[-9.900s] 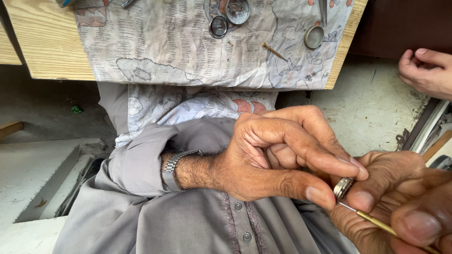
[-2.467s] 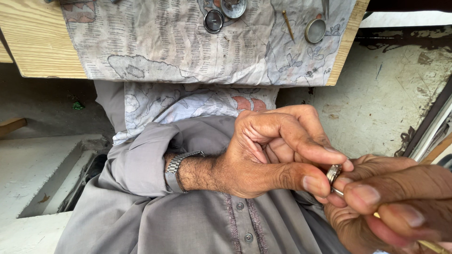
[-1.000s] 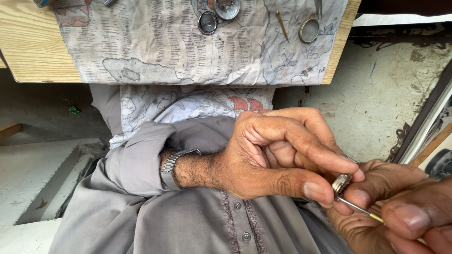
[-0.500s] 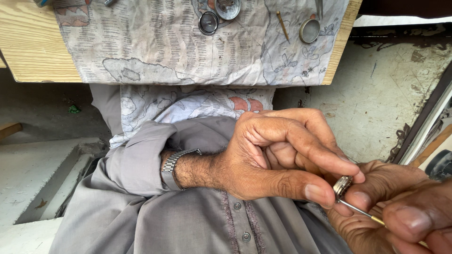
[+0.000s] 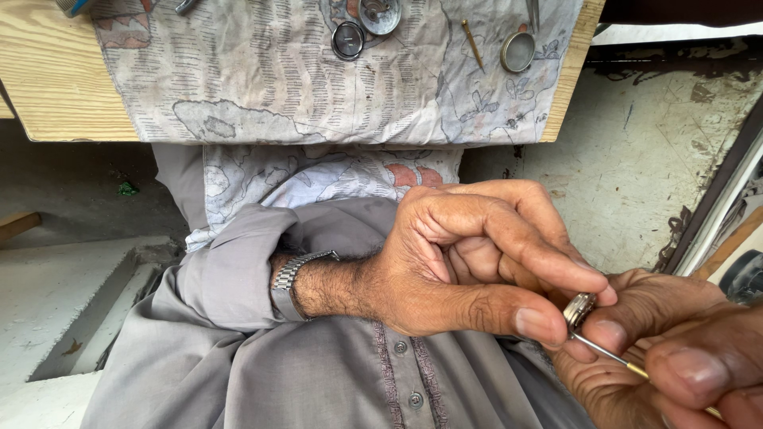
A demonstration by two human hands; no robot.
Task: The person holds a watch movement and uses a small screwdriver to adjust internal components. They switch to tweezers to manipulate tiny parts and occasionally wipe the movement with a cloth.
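At the far left, a light wooden bench (image 5: 56,71) carries a printed, stained paper sheet (image 5: 262,79). On the sheet lie a small round dark-faced watch part (image 5: 347,40), a thin brass-coloured pin (image 5: 473,44) and a round metal case ring (image 5: 517,51), well apart from the hands. Lower down, a silver metal bracelet watch (image 5: 290,282) circles the wrist above a grey sleeve. The left hand (image 5: 469,270) curls closed, its grip pinching a small round silver watch piece (image 5: 579,308) between thumb tip and forefinger tip, so the piece sits at the very end of the grip, edge-on. The right hand (image 5: 675,349) closes on a thin metal tool with a brass-coloured handle (image 5: 612,359), whose point touches the piece from below.
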